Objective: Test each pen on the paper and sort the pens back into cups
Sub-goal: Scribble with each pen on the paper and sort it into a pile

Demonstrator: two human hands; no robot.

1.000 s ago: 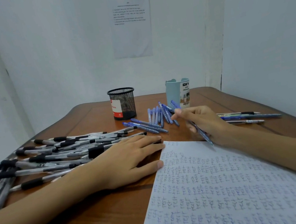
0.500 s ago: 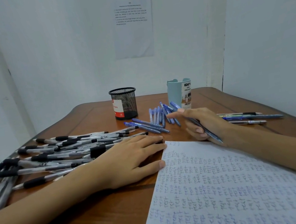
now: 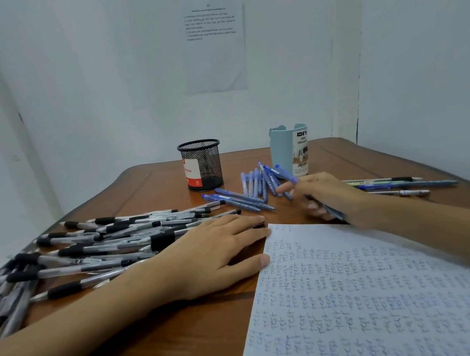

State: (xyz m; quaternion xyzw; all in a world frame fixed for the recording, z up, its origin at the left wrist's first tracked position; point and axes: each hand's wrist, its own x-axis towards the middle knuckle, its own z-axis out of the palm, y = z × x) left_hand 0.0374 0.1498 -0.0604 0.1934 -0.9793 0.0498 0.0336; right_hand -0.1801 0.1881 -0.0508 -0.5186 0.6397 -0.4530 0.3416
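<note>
My right hand [image 3: 327, 195] holds a blue pen [image 3: 331, 211] just beyond the top edge of the paper [image 3: 369, 295], its index finger stretched toward the blue pens [image 3: 255, 187] lying before the light-blue cup [image 3: 285, 151]. The pen's tip end pokes out under the hand near the paper's top. My left hand [image 3: 217, 251] rests flat on the table [image 3: 176, 341], fingers touching the paper's left corner. The paper is covered in rows of handwritten test marks. A black mesh cup [image 3: 201, 164] stands at the back centre.
A big heap of black-grip pens [image 3: 90, 246] covers the left of the table. A few mixed pens [image 3: 398, 185] lie to the right of my right hand. Walls close in behind and on the right, with a printed sheet [image 3: 214, 45] taped up.
My right hand has lifted off the paper and moved back toward the blue pens, swinging the held pen flatter. My left hand has stayed put.
</note>
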